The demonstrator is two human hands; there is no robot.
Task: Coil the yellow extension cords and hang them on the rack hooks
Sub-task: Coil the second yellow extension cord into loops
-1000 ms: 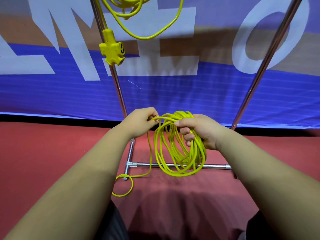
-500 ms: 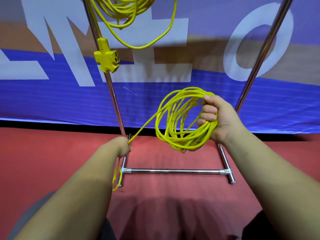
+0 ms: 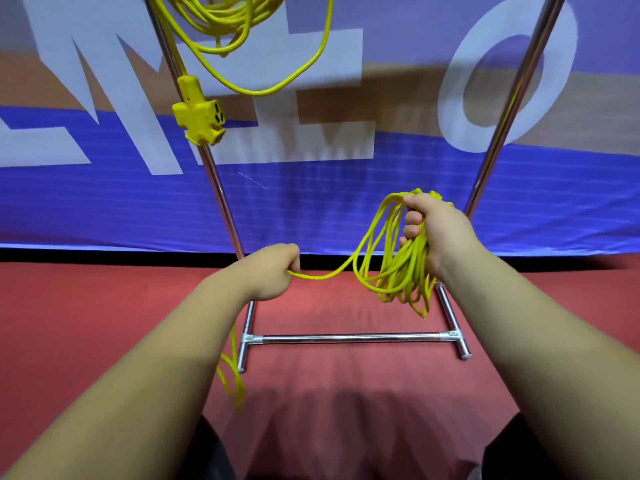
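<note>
Coil of thin yellow extension cord (image 3: 398, 271), right hand (image 3: 437, 233) grip clenched round its loops, in front of chrome tube rack (image 3: 346, 338) on red floor (image 3: 104, 306); loose strand pinched in left hand (image 3: 266, 275) grip; second yellow cord bundle (image 3: 221, 26) with yellow three-way socket (image 3: 199, 116) hanging from rack above.

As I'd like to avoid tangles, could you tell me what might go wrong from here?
The loose tail hangs beside the rack foot and might snag on it as the left hand pulls. The coil in the right hand hangs in uneven loops that could slip or tangle.
</note>
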